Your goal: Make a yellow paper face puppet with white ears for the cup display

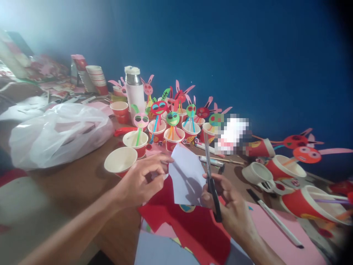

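A white piece of paper (185,176) stands between my two hands, above red paper (204,228). My left hand (147,175) is at its left edge, fingers bent; a small white bit shows by the fingertips, and whether it grips the sheet is unclear. In my right hand (227,198) are scissors (211,180) with black handles, their blades pointing up and close together. The right fingers are also near the sheet's lower right edge. A shadow falls across the paper.
Several paper cups (174,135) with paper faces on straws stand behind my hands. An empty cup (120,160), a plastic bag (60,134) and a white bottle (135,92) are at left. At right lie a marker (280,222), pink paper (292,235) and a white mug (256,173).
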A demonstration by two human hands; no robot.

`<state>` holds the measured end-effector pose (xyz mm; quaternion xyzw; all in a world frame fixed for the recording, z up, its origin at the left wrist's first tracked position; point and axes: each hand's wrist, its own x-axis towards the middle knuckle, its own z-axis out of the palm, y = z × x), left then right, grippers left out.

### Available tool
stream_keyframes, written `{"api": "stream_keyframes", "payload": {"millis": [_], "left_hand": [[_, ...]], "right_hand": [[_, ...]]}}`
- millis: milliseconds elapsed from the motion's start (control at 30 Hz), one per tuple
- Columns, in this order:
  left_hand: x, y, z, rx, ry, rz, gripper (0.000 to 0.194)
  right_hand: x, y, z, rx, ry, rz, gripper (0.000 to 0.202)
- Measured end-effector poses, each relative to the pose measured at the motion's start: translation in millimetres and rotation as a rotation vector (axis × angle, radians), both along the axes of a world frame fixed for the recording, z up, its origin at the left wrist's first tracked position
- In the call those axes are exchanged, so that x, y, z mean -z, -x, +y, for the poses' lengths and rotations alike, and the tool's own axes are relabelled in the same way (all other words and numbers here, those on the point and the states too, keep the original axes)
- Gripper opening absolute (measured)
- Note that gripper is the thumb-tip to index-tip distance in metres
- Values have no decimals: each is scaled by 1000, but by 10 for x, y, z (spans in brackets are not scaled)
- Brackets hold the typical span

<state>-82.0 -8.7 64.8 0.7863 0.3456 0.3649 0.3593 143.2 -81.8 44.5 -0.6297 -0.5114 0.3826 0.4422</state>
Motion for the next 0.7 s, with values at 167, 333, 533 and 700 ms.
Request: {"api": "stream_keyframes", "payload": {"millis": [167,333,533,700], "left_hand": [[173,181,-244,-229,134,-44,16],[301,211,-537,-306,594,-330,21],[459,17,-736,-337,971,-539,23],[462,-219,-773,-319,966,-552,24]], "right_hand": [[99,45,-17,-90,-21,-86,30],[145,78,-35,-113,-22,-95,32],[57,265,-102,-100,67,209,36],[102,426,-158,-127,190,462,42]]}}
